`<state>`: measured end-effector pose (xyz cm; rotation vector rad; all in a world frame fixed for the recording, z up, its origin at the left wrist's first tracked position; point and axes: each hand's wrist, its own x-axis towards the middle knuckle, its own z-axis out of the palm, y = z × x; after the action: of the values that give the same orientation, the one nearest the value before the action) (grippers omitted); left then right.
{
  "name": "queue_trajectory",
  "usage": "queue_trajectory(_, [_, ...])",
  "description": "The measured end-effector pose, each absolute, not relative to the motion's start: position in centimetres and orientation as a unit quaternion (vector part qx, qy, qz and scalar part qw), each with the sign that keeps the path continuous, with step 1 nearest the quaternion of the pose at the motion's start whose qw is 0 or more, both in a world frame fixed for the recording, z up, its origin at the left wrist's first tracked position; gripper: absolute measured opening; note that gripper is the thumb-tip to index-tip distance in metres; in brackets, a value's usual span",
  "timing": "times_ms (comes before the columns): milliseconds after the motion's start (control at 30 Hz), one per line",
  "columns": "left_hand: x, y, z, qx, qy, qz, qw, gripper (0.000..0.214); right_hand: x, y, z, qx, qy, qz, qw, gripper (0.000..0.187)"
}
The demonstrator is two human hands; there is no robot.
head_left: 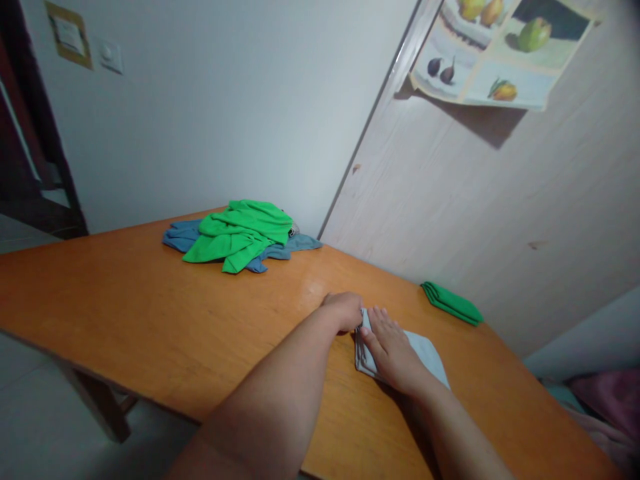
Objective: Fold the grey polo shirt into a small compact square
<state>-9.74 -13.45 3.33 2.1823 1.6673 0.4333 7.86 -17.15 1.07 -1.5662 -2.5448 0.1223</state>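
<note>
A folded pale grey-blue cloth (429, 352) lies on the orange wooden table (150, 313). My right hand (393, 350) rests flat on it, fingers stretched out and together, pressing it down. My left hand (345, 310) is curled at the cloth's far left edge, its fingers pinching the folded layers there.
A heap of loose green cloths (240, 233) lies over blue ones (183, 237) at the table's far side by the white wall. A folded green cloth (453, 303) sits at the right edge against a pale wooden panel. A fruit poster (500, 47) hangs above.
</note>
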Motion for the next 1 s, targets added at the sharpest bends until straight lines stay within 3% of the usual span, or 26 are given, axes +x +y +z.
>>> queue_trajectory(1000, [-10.61, -12.40, 2.55, 0.780, 0.563, 0.157, 0.224, 0.018, 7.55, -17.51, 1.39, -0.521, -0.851, 0.022, 0.050, 0.081])
